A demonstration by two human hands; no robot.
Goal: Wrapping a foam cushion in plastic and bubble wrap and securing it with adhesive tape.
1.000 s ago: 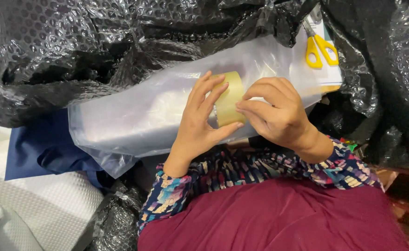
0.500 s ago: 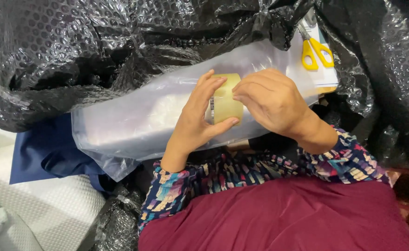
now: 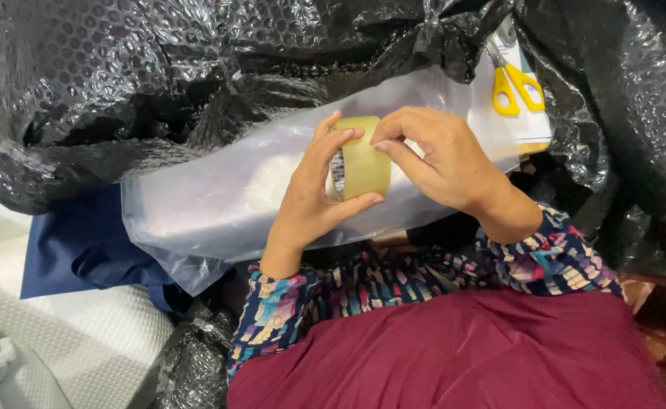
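We grip the light, stiff tape roll (image 3: 361,157) by its rims, left hand (image 3: 308,203) clasping, right hand (image 3: 443,155) pinching its slick face.

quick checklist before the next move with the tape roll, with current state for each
1. Tape roll held by left hand, thumb below, fingers on top: ok.
2. Right hand fingertips on the roll's face: ok.
3. Loose tape end found: cannot tell.
4. Clear plastic bag lies under the hands: ok.
5. Scissors nearby, untouched, on paper at upper right: ok.
6. Black bubble wrap overlaps the bag's top edge: not ok.
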